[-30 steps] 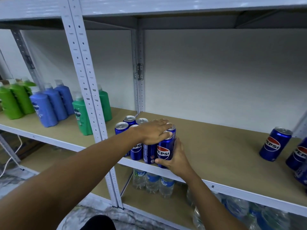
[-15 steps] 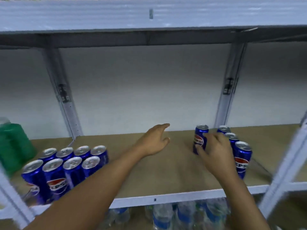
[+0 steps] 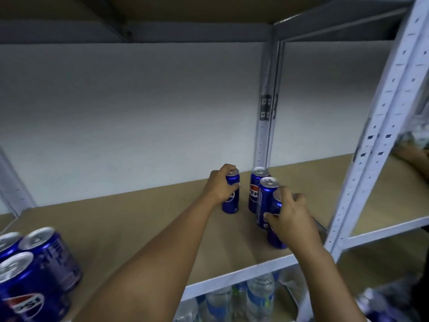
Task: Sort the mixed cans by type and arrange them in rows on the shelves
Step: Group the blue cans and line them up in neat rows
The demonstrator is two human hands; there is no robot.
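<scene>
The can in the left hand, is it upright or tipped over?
Upright. The can stands with its base on the shelf, silver top up, the left hand gripping its side.

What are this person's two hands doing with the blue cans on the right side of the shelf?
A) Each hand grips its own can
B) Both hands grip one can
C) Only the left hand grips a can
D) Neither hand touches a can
A: the left hand wraps a separate can, while the right hand grips the nearest can of the cluster.

Dim, bluish indoor light; soft shadows under the upper shelf (image 3: 209, 10); motion blur and wide-angle bending at edges.
</scene>
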